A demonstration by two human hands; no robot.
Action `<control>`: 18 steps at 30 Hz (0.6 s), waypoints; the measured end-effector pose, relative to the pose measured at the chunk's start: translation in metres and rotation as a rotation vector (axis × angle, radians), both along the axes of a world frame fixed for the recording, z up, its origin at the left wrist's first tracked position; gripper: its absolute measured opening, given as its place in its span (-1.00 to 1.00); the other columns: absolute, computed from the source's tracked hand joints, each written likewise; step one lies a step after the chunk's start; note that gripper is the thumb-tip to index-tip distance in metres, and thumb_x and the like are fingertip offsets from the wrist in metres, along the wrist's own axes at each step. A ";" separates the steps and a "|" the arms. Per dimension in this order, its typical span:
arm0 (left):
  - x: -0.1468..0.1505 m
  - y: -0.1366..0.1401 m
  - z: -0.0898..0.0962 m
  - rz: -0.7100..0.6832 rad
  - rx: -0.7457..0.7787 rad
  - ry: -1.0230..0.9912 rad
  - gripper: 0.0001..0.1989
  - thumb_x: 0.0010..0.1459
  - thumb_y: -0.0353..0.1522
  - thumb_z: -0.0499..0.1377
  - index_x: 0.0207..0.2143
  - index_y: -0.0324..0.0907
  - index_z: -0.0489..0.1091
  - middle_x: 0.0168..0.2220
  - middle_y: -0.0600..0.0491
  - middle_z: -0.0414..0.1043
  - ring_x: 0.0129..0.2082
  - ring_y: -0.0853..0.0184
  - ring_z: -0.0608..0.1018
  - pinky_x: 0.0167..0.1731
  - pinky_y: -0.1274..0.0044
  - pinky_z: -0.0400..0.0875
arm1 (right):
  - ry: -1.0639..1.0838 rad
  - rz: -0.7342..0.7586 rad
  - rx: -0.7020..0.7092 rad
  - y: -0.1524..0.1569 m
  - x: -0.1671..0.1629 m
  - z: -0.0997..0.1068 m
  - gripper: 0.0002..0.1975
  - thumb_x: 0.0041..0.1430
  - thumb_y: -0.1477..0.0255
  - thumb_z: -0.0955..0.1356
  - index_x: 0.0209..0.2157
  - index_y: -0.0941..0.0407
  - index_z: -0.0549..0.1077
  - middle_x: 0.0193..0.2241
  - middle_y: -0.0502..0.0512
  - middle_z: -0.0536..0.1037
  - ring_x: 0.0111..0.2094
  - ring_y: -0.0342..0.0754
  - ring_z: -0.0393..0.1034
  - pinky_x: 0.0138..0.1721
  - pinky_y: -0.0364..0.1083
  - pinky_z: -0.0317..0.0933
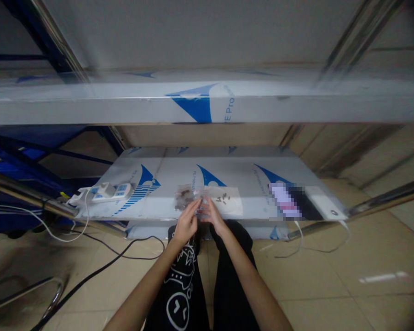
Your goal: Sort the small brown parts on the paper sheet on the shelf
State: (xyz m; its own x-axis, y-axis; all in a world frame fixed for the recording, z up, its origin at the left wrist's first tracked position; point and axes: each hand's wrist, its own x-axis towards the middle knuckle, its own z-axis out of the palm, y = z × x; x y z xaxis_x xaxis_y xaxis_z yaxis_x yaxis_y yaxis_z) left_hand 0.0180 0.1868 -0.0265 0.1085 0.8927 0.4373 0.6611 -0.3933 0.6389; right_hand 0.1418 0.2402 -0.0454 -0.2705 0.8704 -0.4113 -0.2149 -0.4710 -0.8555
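Observation:
My left hand [186,222] is closed, its fingers pinched together at the front edge of the shelf. Facing it, my right hand [212,214] has its fingers curled in, and the fingertips of both hands nearly meet. Whatever is pinched there is too small to make out. Just beyond my left fingertips lies a clear plastic bag [184,195] with small dark pieces inside. To the right of my right hand, a white sheet or flat bag [235,202] carries several small dark pieces [223,199].
The film-covered shelf [165,170] holds a white power strip [112,192] at left. At right are a blurred-out device [285,201] and a white box-like device [322,202] with cables. A higher shelf edge [124,110] crosses in front. A black cable [100,271] runs over the floor.

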 end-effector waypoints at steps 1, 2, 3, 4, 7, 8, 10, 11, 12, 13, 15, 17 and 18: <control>0.001 0.000 -0.001 -0.003 -0.011 -0.014 -0.44 0.01 -0.60 -0.13 0.09 -0.14 0.13 0.10 0.00 0.20 0.11 0.36 0.24 0.09 0.39 0.18 | 0.040 0.012 -0.007 -0.001 0.000 0.000 -0.51 0.15 0.14 0.10 0.05 0.07 0.16 -0.10 0.19 0.42 -0.25 -0.03 0.42 -0.52 -0.14 0.34; 0.001 0.000 -0.001 -0.007 -0.017 -0.027 -0.45 0.01 -0.60 -0.13 0.08 -0.14 0.15 0.08 0.00 0.22 0.09 0.35 0.25 0.08 0.38 0.19 | 0.076 0.020 -0.005 -0.001 -0.001 0.000 -0.53 0.15 0.15 0.13 0.03 0.08 0.20 -0.12 0.18 0.43 -0.24 -0.03 0.42 -0.49 -0.13 0.34; 0.001 0.000 -0.002 -0.009 -0.019 -0.037 -0.46 0.01 -0.60 -0.13 0.06 -0.14 0.17 0.06 0.00 0.24 0.08 0.35 0.27 0.07 0.38 0.20 | 0.105 0.019 0.002 -0.001 -0.001 0.000 -0.56 0.14 0.17 0.16 0.00 0.08 0.23 -0.14 0.18 0.45 -0.23 -0.02 0.42 -0.46 -0.13 0.34; 0.001 0.000 -0.003 -0.009 -0.014 -0.045 -0.47 0.01 -0.60 -0.12 0.05 -0.14 0.19 0.05 -0.01 0.26 0.07 0.35 0.28 0.07 0.37 0.21 | 0.127 0.010 0.010 -0.001 -0.001 0.001 -0.58 0.13 0.20 0.19 -0.02 0.08 0.25 -0.16 0.17 0.46 -0.23 -0.03 0.42 -0.44 -0.13 0.34; 0.001 0.000 -0.005 0.002 0.017 -0.052 -0.50 0.02 -0.59 -0.11 0.02 -0.14 0.24 0.01 -0.01 0.30 0.05 0.33 0.31 0.05 0.36 0.23 | 0.178 -0.033 0.005 0.001 0.000 0.006 -0.60 0.10 0.28 0.24 -0.01 0.05 0.25 -0.15 0.13 0.46 -0.25 -0.06 0.42 -0.40 -0.14 0.34; 0.001 0.000 -0.006 -0.002 0.028 -0.051 -0.50 0.02 -0.58 -0.11 0.01 -0.14 0.24 0.00 -0.02 0.31 0.04 0.33 0.32 0.04 0.36 0.25 | 0.204 -0.039 -0.021 0.002 0.000 0.007 -0.60 0.10 0.28 0.23 -0.01 0.05 0.24 -0.16 0.13 0.46 -0.28 -0.07 0.43 -0.39 -0.14 0.34; 0.001 0.000 -0.005 -0.028 0.034 -0.047 -0.51 0.03 -0.58 -0.10 0.01 -0.14 0.25 0.00 -0.02 0.31 0.03 0.33 0.33 0.03 0.37 0.26 | 0.280 -0.024 -0.098 0.003 0.001 0.010 -0.61 0.13 0.24 0.20 -0.02 0.08 0.25 -0.21 0.13 0.49 -0.35 -0.09 0.43 -0.38 -0.11 0.34; 0.002 -0.001 -0.005 -0.047 0.025 -0.045 -0.52 0.03 -0.58 -0.10 0.01 -0.15 0.25 -0.01 -0.02 0.32 0.03 0.33 0.33 0.03 0.37 0.26 | 0.318 -0.012 -0.137 0.003 0.001 0.011 -0.60 0.15 0.22 0.18 -0.03 0.10 0.26 -0.25 0.13 0.50 -0.39 -0.09 0.43 -0.37 -0.10 0.33; 0.002 -0.001 -0.004 -0.062 0.011 -0.047 -0.52 0.03 -0.58 -0.10 0.00 -0.15 0.26 -0.01 -0.02 0.32 0.03 0.34 0.33 0.03 0.37 0.26 | 0.349 -0.001 -0.168 0.003 0.001 0.011 -0.60 0.15 0.20 0.16 -0.04 0.11 0.26 -0.29 0.14 0.51 -0.42 -0.09 0.42 -0.37 -0.08 0.33; 0.003 -0.002 -0.003 -0.066 0.002 -0.054 -0.53 0.03 -0.57 -0.10 -0.01 -0.15 0.27 -0.02 -0.02 0.33 0.02 0.34 0.34 0.03 0.37 0.26 | 0.374 0.007 -0.188 0.003 0.000 0.012 -0.59 0.16 0.19 0.16 -0.05 0.13 0.27 -0.33 0.14 0.51 -0.45 -0.09 0.41 -0.37 -0.07 0.33; 0.005 -0.002 0.000 -0.056 -0.014 -0.075 -0.56 0.05 -0.56 -0.10 -0.04 -0.15 0.30 -0.04 -0.02 0.35 0.00 0.34 0.36 0.01 0.38 0.27 | 0.425 0.014 -0.196 0.004 0.001 0.013 -0.60 0.14 0.19 0.19 -0.07 0.13 0.29 -0.37 0.13 0.51 -0.46 -0.09 0.41 -0.37 -0.06 0.32; 0.007 -0.002 0.002 -0.011 -0.024 -0.108 -0.60 0.07 -0.54 -0.09 -0.08 -0.14 0.33 -0.07 -0.02 0.37 -0.04 0.33 0.39 -0.02 0.38 0.30 | 0.481 0.001 -0.180 0.005 0.002 0.014 -0.64 0.11 0.23 0.23 -0.10 0.11 0.31 -0.36 0.11 0.51 -0.45 -0.09 0.40 -0.36 -0.08 0.31; 0.007 -0.001 0.003 0.017 -0.025 -0.128 -0.62 0.07 -0.52 -0.08 -0.10 -0.14 0.35 -0.09 -0.03 0.39 -0.06 0.33 0.41 -0.04 0.38 0.32 | 0.505 -0.014 -0.169 0.006 0.004 0.014 -0.66 0.10 0.26 0.25 -0.09 0.09 0.32 -0.34 0.10 0.51 -0.44 -0.10 0.40 -0.35 -0.08 0.31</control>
State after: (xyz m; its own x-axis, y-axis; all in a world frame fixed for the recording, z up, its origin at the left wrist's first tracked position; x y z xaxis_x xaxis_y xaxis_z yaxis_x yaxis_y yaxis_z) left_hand 0.0253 0.1856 -0.0231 0.0375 0.9047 0.4244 0.5801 -0.3656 0.7279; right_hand 0.1458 0.2460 -0.0313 -0.4599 0.8082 -0.3678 -0.5875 -0.5875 -0.5565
